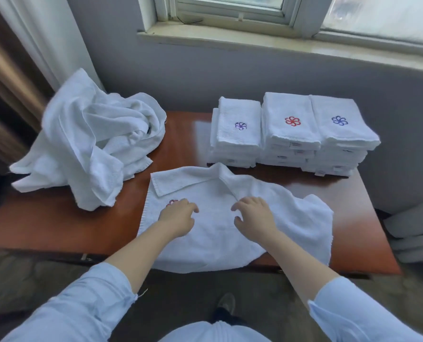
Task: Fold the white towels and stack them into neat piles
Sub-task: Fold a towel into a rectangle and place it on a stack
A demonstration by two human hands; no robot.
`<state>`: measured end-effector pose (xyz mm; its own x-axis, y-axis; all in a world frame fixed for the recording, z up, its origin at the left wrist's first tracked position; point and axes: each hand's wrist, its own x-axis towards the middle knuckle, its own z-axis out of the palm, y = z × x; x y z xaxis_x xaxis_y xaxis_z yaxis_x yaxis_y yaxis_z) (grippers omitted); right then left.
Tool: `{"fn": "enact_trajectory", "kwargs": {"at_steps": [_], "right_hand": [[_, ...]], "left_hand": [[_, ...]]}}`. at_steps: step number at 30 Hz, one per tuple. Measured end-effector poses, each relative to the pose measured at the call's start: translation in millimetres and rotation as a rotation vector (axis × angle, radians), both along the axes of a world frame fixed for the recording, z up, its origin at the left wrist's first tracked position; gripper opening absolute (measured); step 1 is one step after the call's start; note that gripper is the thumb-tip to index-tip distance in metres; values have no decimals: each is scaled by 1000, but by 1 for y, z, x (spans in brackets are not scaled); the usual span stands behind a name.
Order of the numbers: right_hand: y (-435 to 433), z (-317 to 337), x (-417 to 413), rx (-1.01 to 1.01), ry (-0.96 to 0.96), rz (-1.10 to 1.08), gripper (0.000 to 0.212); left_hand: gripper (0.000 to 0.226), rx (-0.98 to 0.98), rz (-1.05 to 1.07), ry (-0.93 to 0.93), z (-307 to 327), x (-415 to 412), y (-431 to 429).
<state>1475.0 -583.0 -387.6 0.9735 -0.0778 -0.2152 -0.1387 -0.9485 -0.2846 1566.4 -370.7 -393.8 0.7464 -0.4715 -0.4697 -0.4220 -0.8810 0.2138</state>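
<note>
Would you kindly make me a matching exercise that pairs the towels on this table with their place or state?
Things:
1. unfolded heap
2. spread towel
3. red-flower stack
4. blue-flower stack

Places or states:
A. far right corner of the table
B. beneath the left hand and the right hand
C. crumpled at the table's left end
D. middle of the three folded stacks

Pairs: 1-C, 2-B, 3-D, 4-A.

In front of me the spread towel [217,233] is white, with a red flower emblem [172,202]. Upper right, the white stacks [289,144] carry purple, red and blue flowers [292,121]. The table [57,225] is reddish-brown, my sleeves [86,304] pale blue.
</note>
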Motion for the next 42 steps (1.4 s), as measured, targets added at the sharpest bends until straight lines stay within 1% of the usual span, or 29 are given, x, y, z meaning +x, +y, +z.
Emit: {"fn": "enact_trajectory", "kwargs": {"at_steps": [2,4,6,10,12,14,15,18,19,20,21,22,24,26,29,31,33,35,38,40,41,42], "right_hand": [[8,-15,-4,-9,188,35,39],[11,-27,-9,-38,288,61,39],[11,-35,-15,-59,309,98,39],[15,-43,-13,-34,349,178,57],[18,-44,-6,8,357,215,60],[19,-43,-2,93,321,201,60],[18,-41,-3,146,265,168,59],[10,-37,-22,239,-8,-29,52],[4,-35,-32,231,-87,-114,48],[-2,-34,-42,205,-144,-197,43],[-9,-32,-51,165,-170,-280,39],[-17,-30,-59,119,-163,-360,35],[-30,-27,-71,31,-87,-471,32],[-35,-27,-82,-10,13,-507,36],[-33,-35,-96,-29,150,-509,55],[-31,-41,-101,-46,206,-521,66],[-33,-45,-102,-102,225,-523,70],[-35,-46,-103,-184,256,-498,62],[-35,-46,-104,-254,291,-449,31],[-35,-44,-107,-201,265,-441,14],[-36,-43,-109,-132,250,-446,11],[-38,-41,-112,-29,247,-463,12]], "left_hand": [[54,61,-19,86,-15,-14,5],[64,97,-24,146,-25,-25,10],[68,132,-20,184,-32,-31,14],[72,216,3,169,-35,-28,12],[72,266,23,162,-32,-19,13],[70,325,31,161,-28,-8,13],[68,356,31,157,-27,-2,12],[59,432,-16,76,-16,14,-3],[53,409,-45,21,-13,17,-11],[47,338,-73,-26,-12,18,-20],[42,226,-101,-53,-11,17,-30],[40,100,-136,-57,-11,15,-42],[39,-107,-252,-42,-11,6,-66],[39,-224,-420,-45,-13,-5,-87],[47,-285,-635,-26,-22,-18,-112],[57,-239,-753,-7,-29,-24,-122],[64,-175,-854,-12,-33,-30,-128],[67,-142,-910,-24,-36,-35,-133],[65,-116,-940,-42,-39,-42,-138],[60,-76,-970,-49,-41,-46,-140],[57,-54,-981,-48,-42,-47,-141],[51,-38,-977,-40,-41,-47,-143]]}}
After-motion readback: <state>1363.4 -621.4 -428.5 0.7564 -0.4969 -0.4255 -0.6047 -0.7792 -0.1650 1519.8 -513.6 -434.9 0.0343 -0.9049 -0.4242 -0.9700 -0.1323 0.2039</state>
